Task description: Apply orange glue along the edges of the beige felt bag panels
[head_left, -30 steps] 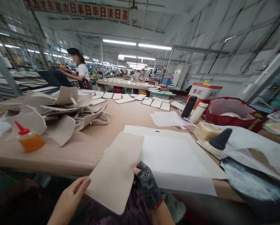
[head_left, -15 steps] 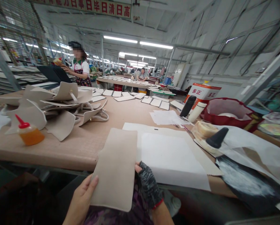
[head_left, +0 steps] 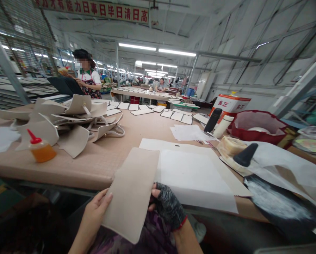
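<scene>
A flat beige panel (head_left: 132, 190) with rounded corners is held tilted over my lap, its far end over the table's front edge. My left hand (head_left: 97, 208) is bare and grips the panel's left edge, thumb on top and fingers underneath. On the opposite edge, my right hand (head_left: 167, 204), in a dark grey fingerless glove with a red cuff, has its fingers curled against the panel. Just beyond, white paper sheets (head_left: 192, 176) lie on the table. Part of the right fingers is hidden behind the panel.
Beige pieces with handles (head_left: 73, 137) are heaped at the left, behind a red-tipped bottle (head_left: 41, 150) of orange liquid. To the right are a black flask (head_left: 212, 120), a red bag (head_left: 258, 127) and a dark cone (head_left: 245, 155). A co-worker (head_left: 87, 79) stands far left.
The panel has tilted, its near end shifting left and its far end right. My right fingers have curled more along its edge. My view has shifted slightly.
</scene>
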`<action>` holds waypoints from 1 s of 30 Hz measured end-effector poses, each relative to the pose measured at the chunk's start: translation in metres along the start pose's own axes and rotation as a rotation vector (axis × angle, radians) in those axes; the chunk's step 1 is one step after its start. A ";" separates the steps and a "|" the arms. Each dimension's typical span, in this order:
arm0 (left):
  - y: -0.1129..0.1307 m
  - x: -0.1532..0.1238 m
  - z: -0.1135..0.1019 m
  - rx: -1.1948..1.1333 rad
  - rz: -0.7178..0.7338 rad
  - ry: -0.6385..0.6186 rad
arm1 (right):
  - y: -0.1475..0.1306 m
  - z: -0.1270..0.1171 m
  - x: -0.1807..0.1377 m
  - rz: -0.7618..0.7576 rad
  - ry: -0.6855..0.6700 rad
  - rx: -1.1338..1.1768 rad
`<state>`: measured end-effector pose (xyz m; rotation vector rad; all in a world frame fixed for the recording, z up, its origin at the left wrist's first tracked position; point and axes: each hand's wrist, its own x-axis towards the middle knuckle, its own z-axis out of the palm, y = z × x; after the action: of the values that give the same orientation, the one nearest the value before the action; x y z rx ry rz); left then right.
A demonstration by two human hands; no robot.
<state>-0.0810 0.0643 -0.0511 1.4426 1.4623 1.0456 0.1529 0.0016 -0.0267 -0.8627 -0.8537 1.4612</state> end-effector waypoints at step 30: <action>0.084 -0.034 0.038 0.372 0.220 -0.217 | 0.015 0.046 0.004 -0.295 0.319 -0.913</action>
<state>-0.0175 0.0313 0.0162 1.9524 1.4115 0.7366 0.1048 0.0037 -0.0191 -1.5089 -1.3504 0.6042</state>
